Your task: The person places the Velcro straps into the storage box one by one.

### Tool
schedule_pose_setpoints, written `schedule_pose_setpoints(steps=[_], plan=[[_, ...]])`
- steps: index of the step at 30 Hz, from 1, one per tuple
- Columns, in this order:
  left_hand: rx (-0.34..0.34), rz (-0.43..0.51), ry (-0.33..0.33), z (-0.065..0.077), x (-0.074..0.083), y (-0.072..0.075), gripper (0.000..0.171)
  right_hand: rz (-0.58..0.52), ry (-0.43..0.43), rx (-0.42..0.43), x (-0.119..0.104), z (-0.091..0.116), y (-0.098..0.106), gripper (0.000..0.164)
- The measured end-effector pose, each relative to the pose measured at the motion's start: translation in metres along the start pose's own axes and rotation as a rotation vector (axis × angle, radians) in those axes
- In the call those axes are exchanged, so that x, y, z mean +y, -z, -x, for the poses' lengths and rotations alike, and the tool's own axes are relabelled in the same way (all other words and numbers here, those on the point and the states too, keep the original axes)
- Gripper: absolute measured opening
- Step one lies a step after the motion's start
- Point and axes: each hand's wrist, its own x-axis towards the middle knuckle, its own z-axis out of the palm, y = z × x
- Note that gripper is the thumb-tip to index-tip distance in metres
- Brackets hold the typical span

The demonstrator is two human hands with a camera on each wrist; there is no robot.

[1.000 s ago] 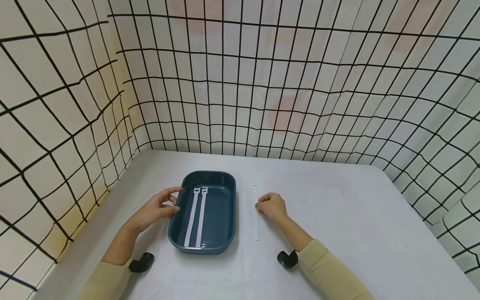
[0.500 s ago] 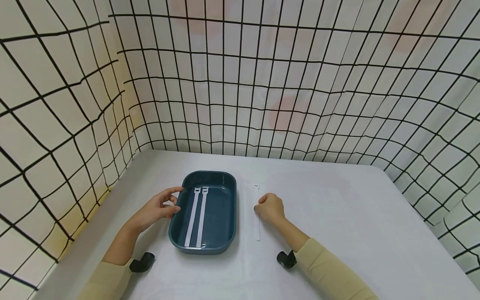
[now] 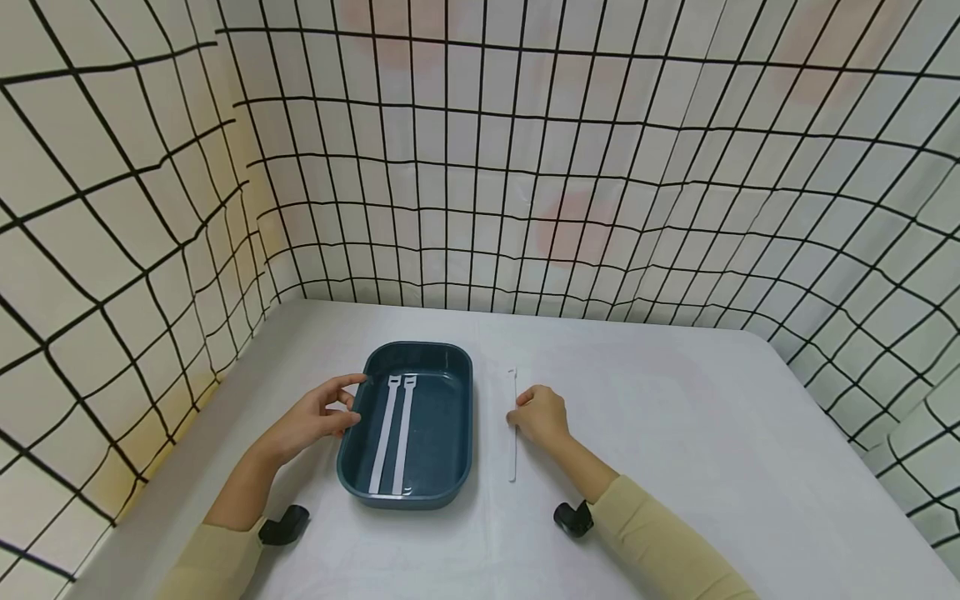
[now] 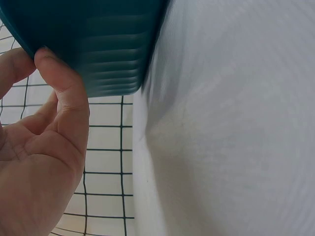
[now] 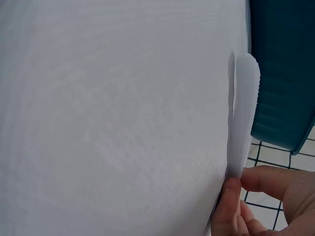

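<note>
A dark teal tray (image 3: pixel 442 442) stands on the white table, with two white hook-and-loop cable ties (image 3: pixel 403 433) lying side by side inside it. My left hand (image 3: pixel 311 421) is at the tray's left side, thumb and forefinger apart, their tips touching the rim. To the right of the tray, my right hand (image 3: pixel 543 415) pinches a third white cable tie (image 3: pixel 513 458) between thumb and fingers near its middle. This tie is turned on its edge, its slotted head pointing away from me. In the right wrist view the tie's rounded tail (image 5: pixel 246 88) stands beside the table surface.
Black-lined grid netting (image 3: pixel 480 183) over pale sheeting surrounds the back and sides of the white table (image 3: pixel 660 400). A black wrist camera (image 3: pixel 285 525) sits on the left forearm, another black camera (image 3: pixel 573 518) on the right.
The tie in my right hand has turned from lying flat to standing on its edge. My right hand has shifted slightly left. The left hand and tray have stayed put.
</note>
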Motion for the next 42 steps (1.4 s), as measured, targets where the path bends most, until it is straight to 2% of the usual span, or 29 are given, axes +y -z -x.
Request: schedule_pose_setpoints(steps=[10,19,42], plan=[[-0.001,0.003,0.000,0.001,0.000,0.000,0.060,-0.177,-0.053,-0.029,0.008,-0.006,0.002,0.017],[0.003,-0.006,0.003,0.001,0.000,0.000,0.059,-0.335,-0.109,-0.070,0.004,-0.007,0.005,0.017],[0.003,-0.001,0.000,0.001,0.000,0.000,0.060,-0.543,-0.073,-0.141,-0.028,0.011,0.028,0.020]])
